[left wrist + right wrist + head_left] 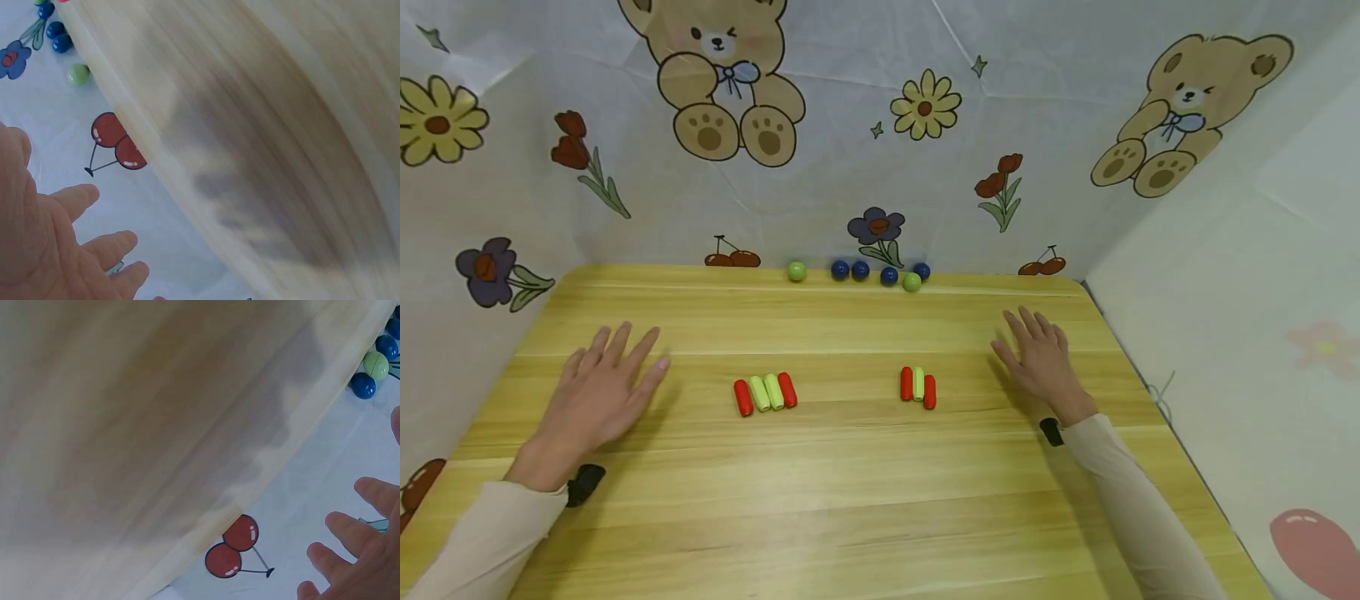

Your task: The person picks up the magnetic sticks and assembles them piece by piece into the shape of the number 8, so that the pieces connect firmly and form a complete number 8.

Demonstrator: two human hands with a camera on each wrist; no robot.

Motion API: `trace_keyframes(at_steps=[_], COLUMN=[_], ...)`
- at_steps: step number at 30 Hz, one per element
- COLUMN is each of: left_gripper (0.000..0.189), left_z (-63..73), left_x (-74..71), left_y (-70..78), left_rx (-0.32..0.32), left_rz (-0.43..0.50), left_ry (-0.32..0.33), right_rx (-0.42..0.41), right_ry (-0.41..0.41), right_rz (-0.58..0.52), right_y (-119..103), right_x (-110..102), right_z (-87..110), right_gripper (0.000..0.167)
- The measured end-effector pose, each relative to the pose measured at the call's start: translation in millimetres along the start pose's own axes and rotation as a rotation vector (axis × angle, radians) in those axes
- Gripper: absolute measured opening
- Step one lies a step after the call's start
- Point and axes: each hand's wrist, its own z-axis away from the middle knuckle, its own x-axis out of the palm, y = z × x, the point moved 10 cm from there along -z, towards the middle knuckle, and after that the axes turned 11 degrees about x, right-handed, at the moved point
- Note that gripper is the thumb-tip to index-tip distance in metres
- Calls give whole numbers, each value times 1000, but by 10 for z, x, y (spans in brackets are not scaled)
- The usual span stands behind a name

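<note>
My left hand [598, 396] is spread above the left side of the wooden table [850, 500], holding nothing. Over the right side my right hand [1041, 358] also has its fingers spread and holds nothing. Between them lie two rows of small cylinders. The left row has a red cylinder [742, 398] at one end, two light green cylinders [760, 393] in the middle and another red cylinder [787, 390] at the other end. In the right row, a light green cylinder [918, 384] sits between a red cylinder [906, 384] and a second red cylinder [930, 392].
Along the table's back edge are several dark blue balls [889, 276], a green ball [912, 282] among them and another green ball [797, 271] farther left. A white cloth [842, 50] printed with bears and flowers hangs behind and at the sides.
</note>
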Motion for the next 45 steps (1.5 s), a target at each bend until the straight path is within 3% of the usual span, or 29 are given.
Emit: trace_keyframes(at_steps=[10,25,31,39,45], left_gripper=[66,64,65,62,56], left_z=[-15,-41,-70,-134,-164], left_x=[83,267,357,393,475], left_y=[169,465,576,688,714], left_rx=[7,32,-7,-15,-37], left_rz=[-10,64,165,310,431], left_ry=[9,36,29,100,95], right_rx=[-40,-101,-145,-222,-234], right_ry=[-10,-65,-71,-129,-196], right_rz=[-5,58,62,63,-13], right_y=[-260,-735,-940,-1190,-1283], right_x=[18,128,168,258,348], right_z=[-259,-781,-977,-1172,-1305], right_gripper=[63,64,62,56,52])
